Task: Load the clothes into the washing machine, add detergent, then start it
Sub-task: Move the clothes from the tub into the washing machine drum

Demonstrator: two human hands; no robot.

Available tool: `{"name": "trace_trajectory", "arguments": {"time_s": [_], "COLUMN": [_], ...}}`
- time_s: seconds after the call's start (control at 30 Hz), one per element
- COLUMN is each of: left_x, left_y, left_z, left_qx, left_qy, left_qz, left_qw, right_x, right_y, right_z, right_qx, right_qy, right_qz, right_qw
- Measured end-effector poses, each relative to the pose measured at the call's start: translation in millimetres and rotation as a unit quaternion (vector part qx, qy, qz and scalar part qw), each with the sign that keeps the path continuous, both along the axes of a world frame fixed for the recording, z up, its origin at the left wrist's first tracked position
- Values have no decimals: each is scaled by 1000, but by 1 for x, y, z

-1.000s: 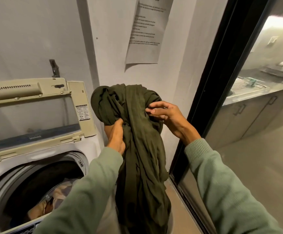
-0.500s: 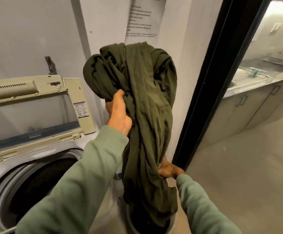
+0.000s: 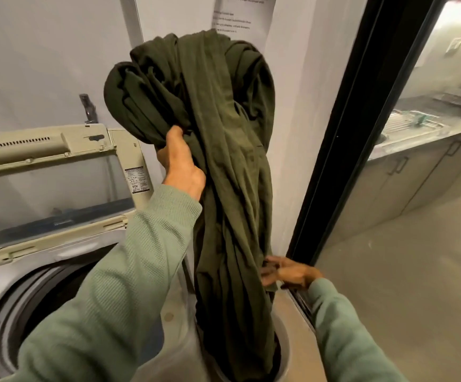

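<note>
Fingers (image 3: 162, 159), L hand (image 3: 181, 164), round garment (image 3: 223, 133)

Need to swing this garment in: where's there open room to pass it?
Free: the drum mouth, between the raised lid and the left sleeve. Crowded: the gap between washer and black door frame, filled by the green garment the left hand holds, the bucket and the right hand.

left hand (image 3: 181, 164): fingers buried in green garment (image 3: 223, 161). right hand (image 3: 289, 272) motion-blurred, grip unclear. garment's lower end hidden inside pale tub (image 3: 285, 352), perhaps a basket. wall notice (image 3: 240, 17) print unreadable.
</note>
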State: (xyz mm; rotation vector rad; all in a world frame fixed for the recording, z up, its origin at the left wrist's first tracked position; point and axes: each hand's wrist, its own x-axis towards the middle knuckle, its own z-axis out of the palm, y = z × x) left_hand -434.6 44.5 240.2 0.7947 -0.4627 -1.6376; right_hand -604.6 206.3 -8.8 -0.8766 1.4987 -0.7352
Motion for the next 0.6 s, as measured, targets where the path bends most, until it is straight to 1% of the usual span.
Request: {"name": "trace_trajectory", "arguments": {"time_s": [0.07, 0.1, 0.13, 0.17, 0.2, 0.23, 0.27, 0.3, 0.33, 0.4, 0.5, 0.53, 0.6], "left_x": [1, 1, -1, -3, -6, -6, -8, -9, -12, -14, -10, -8, -4], "left_y": [0, 1, 0, -1, -3, 0, 1, 3, 4, 5, 7, 8, 7], "left_z": [-4, -7, -9, -11, -14, -13, -14, -14, -15, -15, -15, -16, -17], "left_qx": [4, 12, 20, 27, 29, 34, 35, 39, 44, 60, 55, 56, 55], "left_qy": [-9, -13, -14, -14, -11, -15, -15, -16, -14, -16, -41, -46, -44], "left_qz": [12, 18, 14, 8, -5, -10, -15, -23, -31, -48, -104, -120, -136], "left_qw": [1000, 1000, 1000, 999, 1000, 999, 999, 999, 998, 997, 992, 990, 988], "right_x": [0, -2, 2, 8, 18, 30, 40, 49, 55, 60, 61, 61, 59], "right_y": [-2, -4, -5, -13, -22, -31, -39, -47, -51, -53, -54, -56, -57], "right_z": [38, 53, 73, 81, 86, 85, 79, 70, 60, 38, 16, 12, 16], "right_qx": [-97, -150, -191, -214, -219, -214, -202, -193, -187, -180, -149, -139, -95], "right_qy": [-107, -146, -155, -111, -38, 57, 143, 205, 242, 259, 228, 212, 188], "right_qz": [-87, -98, -77, -41, -1, 14, 2, -31, -74, -158, -262, -288, -304], "right_qw": [986, 973, 966, 970, 975, 975, 969, 959, 949, 936, 926, 923, 929]}}
